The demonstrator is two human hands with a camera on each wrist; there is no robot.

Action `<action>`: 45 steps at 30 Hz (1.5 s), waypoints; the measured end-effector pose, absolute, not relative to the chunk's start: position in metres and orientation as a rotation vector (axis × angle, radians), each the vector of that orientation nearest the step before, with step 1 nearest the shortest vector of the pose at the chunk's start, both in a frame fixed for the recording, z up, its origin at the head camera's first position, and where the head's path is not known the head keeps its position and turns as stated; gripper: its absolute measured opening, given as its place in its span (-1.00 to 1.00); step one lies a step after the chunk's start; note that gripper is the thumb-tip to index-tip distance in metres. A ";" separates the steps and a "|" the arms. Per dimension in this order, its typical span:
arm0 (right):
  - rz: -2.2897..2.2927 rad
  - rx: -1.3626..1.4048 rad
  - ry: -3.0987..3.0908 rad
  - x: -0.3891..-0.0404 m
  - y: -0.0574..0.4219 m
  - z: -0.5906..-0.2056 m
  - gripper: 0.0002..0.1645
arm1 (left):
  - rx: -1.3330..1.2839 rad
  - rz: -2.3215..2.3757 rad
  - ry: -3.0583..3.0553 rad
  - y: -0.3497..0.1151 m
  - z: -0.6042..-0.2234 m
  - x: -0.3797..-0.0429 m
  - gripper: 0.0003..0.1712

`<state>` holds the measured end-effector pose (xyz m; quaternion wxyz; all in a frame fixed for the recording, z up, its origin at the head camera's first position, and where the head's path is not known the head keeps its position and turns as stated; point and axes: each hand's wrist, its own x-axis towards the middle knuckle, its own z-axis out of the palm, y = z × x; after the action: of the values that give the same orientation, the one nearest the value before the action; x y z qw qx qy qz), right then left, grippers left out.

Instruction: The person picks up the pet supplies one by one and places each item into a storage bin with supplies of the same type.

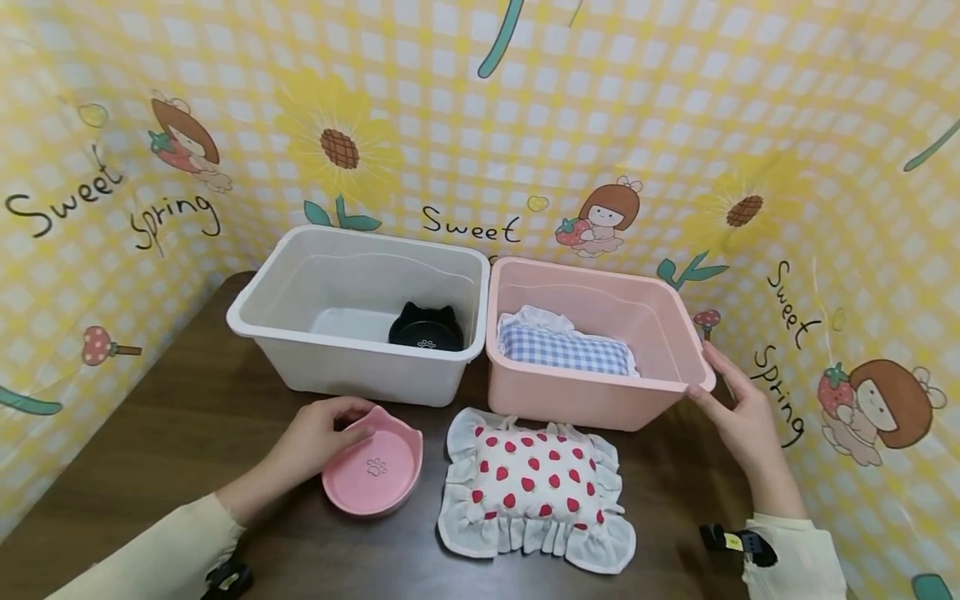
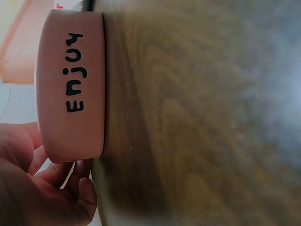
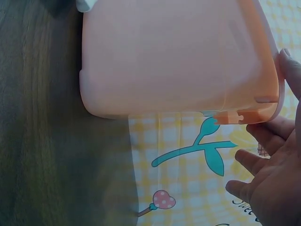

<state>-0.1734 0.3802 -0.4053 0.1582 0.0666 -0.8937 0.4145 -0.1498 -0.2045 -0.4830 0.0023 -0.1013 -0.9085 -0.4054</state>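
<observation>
My left hand (image 1: 322,442) holds a pink cat-eared pet bowl (image 1: 372,471) by its back left rim, thumb over the edge. A paw print marks its inside, and "Enjoy" is written on the side of the pink bowl (image 2: 70,94) in the left wrist view. With thumb and fingertips, my right hand (image 1: 742,417) grips the front right corner of a pink bin (image 1: 577,396). A blue checked cushion (image 1: 562,346) lies inside that bin. In the white bin (image 1: 367,367) beside it sits a black cat-eared bowl (image 1: 426,327). A frilled strawberry-print cushion (image 1: 536,475) lies in front of the pink bin.
Both bins stand side by side at the back of a dark wooden table (image 1: 675,517). A yellow checked cloth (image 1: 450,125) with sunflowers and cartoon figures hangs behind them and along the sides.
</observation>
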 end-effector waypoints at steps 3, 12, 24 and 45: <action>1.175 0.181 -2.563 -0.173 0.382 -0.406 -0.21 | -0.309 -1.249 -2.845 -0.202 -0.485 -0.153 -0.74; 1.170 0.172 -2.554 -0.173 0.382 -0.407 -0.22 | -0.255 -1.259 -2.828 -0.198 -0.487 -0.157 -0.92; 1.125 0.185 -2.562 -0.177 0.382 -0.404 -0.26 | -0.205 -1.290 -2.855 -0.213 -0.483 -0.145 -0.93; 1.079 0.181 -2.565 -0.168 0.383 -0.401 -0.26 | -0.494 -1.020 -2.551 -0.223 -0.420 -0.114 -0.75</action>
<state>-0.1681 0.3826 -0.4014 0.1758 0.0637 -0.9055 0.3809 -0.1138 -0.2230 -0.4204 0.1743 -0.1743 -0.8999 -0.3597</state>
